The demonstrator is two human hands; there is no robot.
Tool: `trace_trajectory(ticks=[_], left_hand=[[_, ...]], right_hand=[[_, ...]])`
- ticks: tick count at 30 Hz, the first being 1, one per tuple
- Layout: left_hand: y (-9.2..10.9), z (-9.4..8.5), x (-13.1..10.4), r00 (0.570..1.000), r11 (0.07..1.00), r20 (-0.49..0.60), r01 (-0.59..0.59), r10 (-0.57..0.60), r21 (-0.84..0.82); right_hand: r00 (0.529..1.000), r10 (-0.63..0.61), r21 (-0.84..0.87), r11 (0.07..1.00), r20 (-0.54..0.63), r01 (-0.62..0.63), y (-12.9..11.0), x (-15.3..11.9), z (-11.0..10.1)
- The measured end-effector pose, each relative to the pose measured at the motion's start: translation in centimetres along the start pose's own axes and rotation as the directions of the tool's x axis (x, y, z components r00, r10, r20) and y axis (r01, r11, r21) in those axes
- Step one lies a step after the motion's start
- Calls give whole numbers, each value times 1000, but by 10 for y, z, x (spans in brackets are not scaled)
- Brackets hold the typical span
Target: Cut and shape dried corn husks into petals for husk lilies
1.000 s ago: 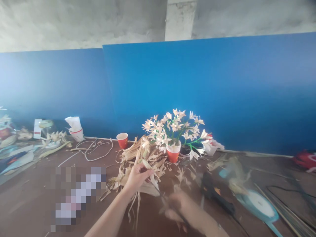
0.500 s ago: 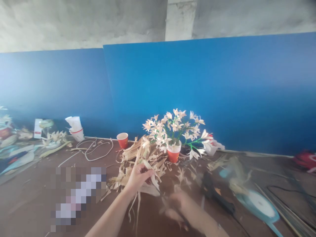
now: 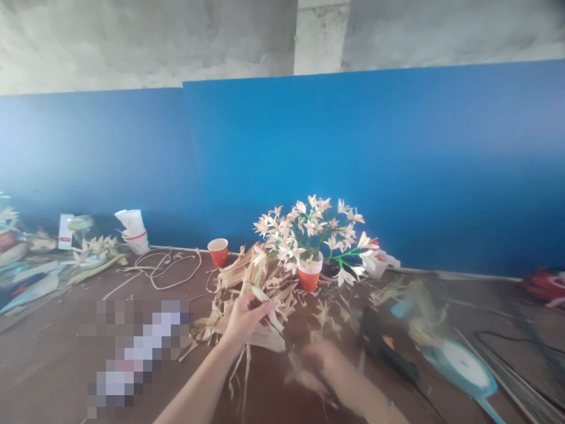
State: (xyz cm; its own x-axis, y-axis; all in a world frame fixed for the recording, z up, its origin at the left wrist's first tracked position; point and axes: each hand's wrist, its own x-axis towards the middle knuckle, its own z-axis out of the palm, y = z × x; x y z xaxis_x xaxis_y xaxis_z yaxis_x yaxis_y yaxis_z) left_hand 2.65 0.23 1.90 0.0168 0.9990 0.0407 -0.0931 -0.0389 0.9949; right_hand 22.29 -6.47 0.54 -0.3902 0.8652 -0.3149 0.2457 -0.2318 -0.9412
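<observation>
My left hand (image 3: 245, 318) is closed, pinching a pale strip of corn husk (image 3: 270, 312) between thumb and fingers. To its right, my right hand (image 3: 329, 365) is smeared by motion and wrapped round what look like dark scissors (image 3: 289, 344), their tip close to the lower end of the strip. Behind my left hand lies a heap of dry corn husks (image 3: 238, 274). A red and white paper cup (image 3: 309, 277) stands behind the hands, filled with cream husk flowers (image 3: 313, 227) on green stems. One loose husk flower (image 3: 324, 315) rests on the table in front of it.
A black glue gun (image 3: 384, 347) lies right of my right hand, near a roll of light blue ribbon (image 3: 470, 365). An empty red cup (image 3: 218, 253) and a looped white cord (image 3: 172, 271) are at the back left. A blue panel (image 3: 353, 147) closes off the far side.
The scissors' tip now shows at the lower edge of the husk strip, which has tilted slightly. Both hands stay in nearly the same place.
</observation>
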Motion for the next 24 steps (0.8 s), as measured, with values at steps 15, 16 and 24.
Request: trace_trajectory(ticks=[15, 16, 24], left_hand=[[1, 4, -4, 995, 1000, -99, -17, 16, -14], [2, 5, -4, 995, 1000, -103, -13, 11, -17], [3, 8, -8, 991, 997, -131, -2, -8, -77]], right_hand=[[1000, 6, 51, 999, -19, -5, 4, 2, 0], [1000, 6, 52, 999, -19, -5, 4, 3, 0], [1000, 12, 52, 999, -19, -11, 7, 5, 2]])
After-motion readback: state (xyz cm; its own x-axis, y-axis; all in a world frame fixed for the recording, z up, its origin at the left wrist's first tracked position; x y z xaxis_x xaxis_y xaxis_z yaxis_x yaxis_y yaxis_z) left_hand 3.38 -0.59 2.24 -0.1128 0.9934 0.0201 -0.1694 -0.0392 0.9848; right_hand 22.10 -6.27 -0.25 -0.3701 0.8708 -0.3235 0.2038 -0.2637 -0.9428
